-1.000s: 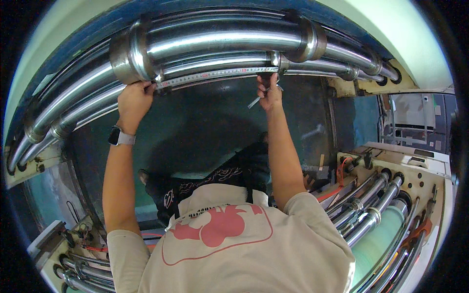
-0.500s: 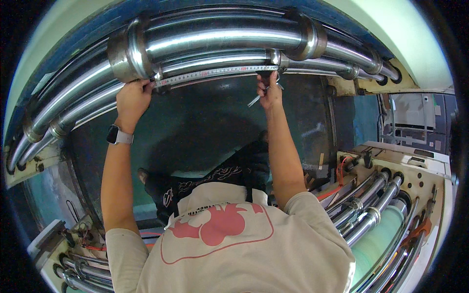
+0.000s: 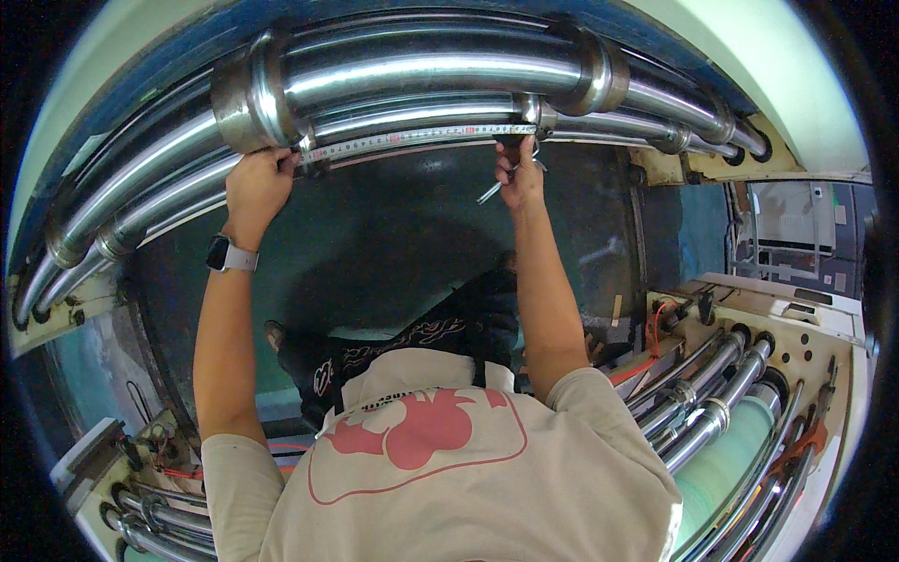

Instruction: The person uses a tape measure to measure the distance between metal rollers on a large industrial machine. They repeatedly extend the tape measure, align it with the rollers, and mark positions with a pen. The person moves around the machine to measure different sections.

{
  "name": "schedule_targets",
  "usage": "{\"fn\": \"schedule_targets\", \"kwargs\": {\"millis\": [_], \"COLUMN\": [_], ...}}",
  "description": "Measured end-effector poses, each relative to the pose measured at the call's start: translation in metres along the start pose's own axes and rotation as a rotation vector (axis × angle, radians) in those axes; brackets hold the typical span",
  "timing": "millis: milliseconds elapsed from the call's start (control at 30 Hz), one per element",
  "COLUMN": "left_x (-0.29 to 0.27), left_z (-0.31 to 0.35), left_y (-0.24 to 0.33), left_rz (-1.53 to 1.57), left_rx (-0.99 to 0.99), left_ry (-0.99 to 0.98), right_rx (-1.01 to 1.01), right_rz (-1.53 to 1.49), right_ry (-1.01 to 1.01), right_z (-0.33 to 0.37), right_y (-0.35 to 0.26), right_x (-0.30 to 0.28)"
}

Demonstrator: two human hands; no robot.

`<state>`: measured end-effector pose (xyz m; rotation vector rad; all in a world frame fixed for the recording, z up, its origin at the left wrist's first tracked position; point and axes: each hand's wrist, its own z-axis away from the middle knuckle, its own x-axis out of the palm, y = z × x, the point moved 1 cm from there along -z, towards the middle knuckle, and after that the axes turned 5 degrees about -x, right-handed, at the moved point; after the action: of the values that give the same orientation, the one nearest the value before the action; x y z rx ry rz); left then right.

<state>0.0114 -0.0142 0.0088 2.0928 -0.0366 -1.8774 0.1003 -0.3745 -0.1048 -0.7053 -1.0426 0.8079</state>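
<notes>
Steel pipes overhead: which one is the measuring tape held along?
The thinner lower pipe, beneath the thick collared pipe; the measuring tape runs just under it.

— Where does the long flat measuring tape [image 3: 412, 137] lie?
— Along the thick polished steel pipes [image 3: 421, 70], just beneath them, left hand [image 3: 255, 185] at one end, right hand [image 3: 520, 173] at the other.
— And beside the right arm?
— A rack of thinner steel tubes [image 3: 712, 403].

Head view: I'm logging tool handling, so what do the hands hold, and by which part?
A measuring tape stretched along the steel pipe. The left hand pins one end, the right hand pinches the other, with a thin pen-like tool.
</notes>
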Motion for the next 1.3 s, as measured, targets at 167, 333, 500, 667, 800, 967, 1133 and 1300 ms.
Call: {"fn": "schedule_targets", "kwargs": {"millis": [167,333,500,667,800,967,1133,1300], "left_x": [0.000,0.001,0.005,0.006,0.003,0.002,0.005,-0.003], "left_z": [0.001,0.000,-0.002,-0.002,-0.002,-0.002,-0.003,0.000], "left_y": [0.000,-0.001,-0.004,-0.006,-0.003,-0.001,-0.005,0.004], "left_rz": [-0.002,-0.002,-0.021,-0.033,0.002,0.011,-0.005,-0.003], "left_rx": [0.014,0.006,0.010,0.016,-0.005,-0.025,-0.043,-0.058], "left_ry": [0.017,0.023,-0.001,-0.010,-0.025,-0.028,-0.037,-0.031], "right_rx": [-0.011,0.005,0.005,-0.005,-0.009,-0.032,0.072,0.290], "right_rz": [-0.010,-0.004,-0.013,-0.018,-0.019,0.007,-0.197,-0.407], "right_ry": [-0.024,0.009,-0.007,-0.010,-0.015,0.009,-0.123,-0.196], "right_z": [0.001,0.001,-0.002,0.000,0.000,0.002,-0.003,-0.016], "right_y": [-0.001,-0.001,-0.001,-0.001,-0.002,-0.003,-0.007,-0.019], "right_x": [0.001,0.002,0.000,0.003,0.001,0.004,0.002,0.009]}}
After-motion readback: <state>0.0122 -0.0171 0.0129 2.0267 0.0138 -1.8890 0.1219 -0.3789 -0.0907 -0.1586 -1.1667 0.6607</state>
